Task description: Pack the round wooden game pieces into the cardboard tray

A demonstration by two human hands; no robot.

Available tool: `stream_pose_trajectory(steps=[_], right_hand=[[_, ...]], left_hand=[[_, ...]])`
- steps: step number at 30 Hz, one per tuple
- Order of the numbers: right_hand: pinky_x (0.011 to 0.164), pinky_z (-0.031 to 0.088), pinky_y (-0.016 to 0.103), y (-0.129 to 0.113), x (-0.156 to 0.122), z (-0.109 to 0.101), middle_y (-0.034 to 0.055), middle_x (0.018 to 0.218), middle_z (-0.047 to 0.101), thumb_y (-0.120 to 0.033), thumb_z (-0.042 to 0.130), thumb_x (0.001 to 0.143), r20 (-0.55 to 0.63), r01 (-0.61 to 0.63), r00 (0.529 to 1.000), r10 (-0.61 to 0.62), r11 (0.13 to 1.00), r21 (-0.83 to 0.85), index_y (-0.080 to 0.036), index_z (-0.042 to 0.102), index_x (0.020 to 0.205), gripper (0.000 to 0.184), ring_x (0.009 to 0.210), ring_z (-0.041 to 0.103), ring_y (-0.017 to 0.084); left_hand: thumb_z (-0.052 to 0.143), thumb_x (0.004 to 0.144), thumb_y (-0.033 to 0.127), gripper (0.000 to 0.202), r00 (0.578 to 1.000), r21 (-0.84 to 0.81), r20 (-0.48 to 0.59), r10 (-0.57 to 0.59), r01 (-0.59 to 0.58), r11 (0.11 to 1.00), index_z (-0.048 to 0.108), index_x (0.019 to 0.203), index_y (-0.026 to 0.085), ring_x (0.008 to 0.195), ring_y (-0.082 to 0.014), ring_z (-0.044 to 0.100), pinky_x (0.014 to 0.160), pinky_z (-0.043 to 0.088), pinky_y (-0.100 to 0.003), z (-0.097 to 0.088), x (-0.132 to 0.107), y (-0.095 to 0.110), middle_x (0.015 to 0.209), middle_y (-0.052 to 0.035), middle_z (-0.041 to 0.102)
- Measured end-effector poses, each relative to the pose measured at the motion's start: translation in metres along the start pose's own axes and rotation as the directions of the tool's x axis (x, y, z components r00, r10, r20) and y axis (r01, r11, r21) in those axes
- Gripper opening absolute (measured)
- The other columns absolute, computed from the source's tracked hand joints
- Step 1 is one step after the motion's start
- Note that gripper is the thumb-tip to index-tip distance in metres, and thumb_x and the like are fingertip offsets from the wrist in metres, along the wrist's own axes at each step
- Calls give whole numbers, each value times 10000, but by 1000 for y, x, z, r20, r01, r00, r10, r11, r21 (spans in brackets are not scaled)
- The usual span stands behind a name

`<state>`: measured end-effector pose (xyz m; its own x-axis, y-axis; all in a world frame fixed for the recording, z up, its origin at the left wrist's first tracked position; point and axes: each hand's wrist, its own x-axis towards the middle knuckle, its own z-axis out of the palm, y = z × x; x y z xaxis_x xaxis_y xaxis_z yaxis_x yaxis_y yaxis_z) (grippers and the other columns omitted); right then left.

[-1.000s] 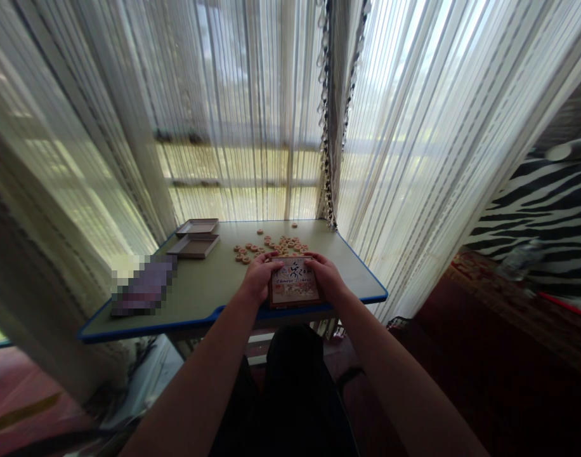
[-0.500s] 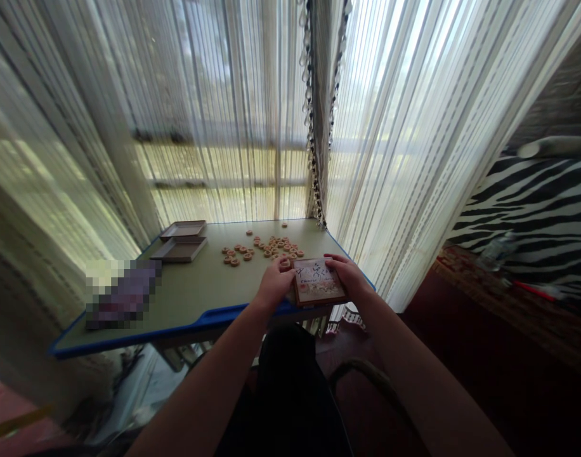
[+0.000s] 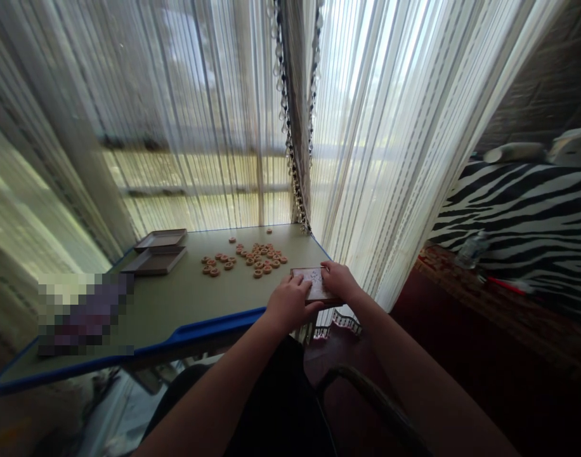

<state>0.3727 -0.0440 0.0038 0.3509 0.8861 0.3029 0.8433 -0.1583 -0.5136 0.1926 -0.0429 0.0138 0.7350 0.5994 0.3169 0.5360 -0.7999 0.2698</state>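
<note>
A small flat box [image 3: 316,287] with a printed, lettered lid lies at the right front edge of the table [image 3: 233,293]. My left hand [image 3: 288,303] grips its left side, the fingers reaching over the lid and the thumb along the near edge. At the opposite side, my right hand [image 3: 339,280] holds the box with bent fingers on the lid. Both hands cover part of the print. Just beyond the box, several round wooden Chinese chess pieces [image 3: 262,256] are scattered over the tabletop.
Two shallow open trays [image 3: 152,261] sit at the table's back left. A blurred-out purple item [image 3: 88,314] lies at the left end. Sheer curtains [image 3: 214,127] hang behind. To the right are a zebra-striped cover [image 3: 519,216] and a clear bottle [image 3: 474,247].
My left hand has shifted from the box's left edge onto its lid, and my right hand's fingers now reach further over it. The view has turned slightly right.
</note>
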Motion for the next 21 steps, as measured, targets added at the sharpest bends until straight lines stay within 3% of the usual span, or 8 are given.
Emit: stream_pose_trajectory(steps=[3,8,11,14,18,21], right_hand=[[918,366,347,-2,-6,-5,139,1060,619,-232,370,826,71,111,992,-102,985,-134,-121,627,1017,339,1019,545,231],[1022,261,368,4,-16,-4,155,1298,445,-284,411,830,128,280,956,-265,953,-117,-100,540,1151,393,1236,352,225],[1046,235,377,6,-18,-1,152,1332,406,-286,383,842,161,274,952,-260,959,-70,-83,455,1245,457,1264,313,213],[1058,222,362,7,-17,0,147,1342,394,-298,368,850,177,260,953,-244,963,-70,-71,435,1265,478,1272,302,212],[1059,222,356,8,-10,-1,149,1339,398,-298,374,848,178,263,952,-250,963,-54,-69,441,1262,478,1269,310,211],[1038,258,347,7,-2,-2,118,1322,430,-312,392,842,157,275,952,-262,959,-73,-119,492,1224,439,1243,348,206]], left_hand=[[480,736,546,506,1000,11,7,0,0,1000,547,1102,204,1112,-301,430,952,322,-384,-1,2,0,1174,-126,514],[530,666,579,561,1000,-6,-2,-16,16,1000,557,1052,172,1143,-333,401,985,274,-424,3,12,-1,1144,-153,520],[578,593,599,711,1000,-39,10,2,-2,999,509,1141,152,1252,-356,271,1039,178,-438,9,24,-7,1263,-174,448],[576,585,610,828,997,-88,68,30,-24,996,423,1248,137,1283,-344,235,1047,169,-415,15,34,-15,1336,-185,380],[556,597,635,855,995,-140,83,48,-36,990,402,1276,138,1289,-336,233,1040,182,-412,18,40,-24,1356,-183,359],[527,614,656,885,994,-106,105,26,-15,994,372,1302,121,1311,-348,153,1044,159,-430,19,46,-28,1395,-184,291]])
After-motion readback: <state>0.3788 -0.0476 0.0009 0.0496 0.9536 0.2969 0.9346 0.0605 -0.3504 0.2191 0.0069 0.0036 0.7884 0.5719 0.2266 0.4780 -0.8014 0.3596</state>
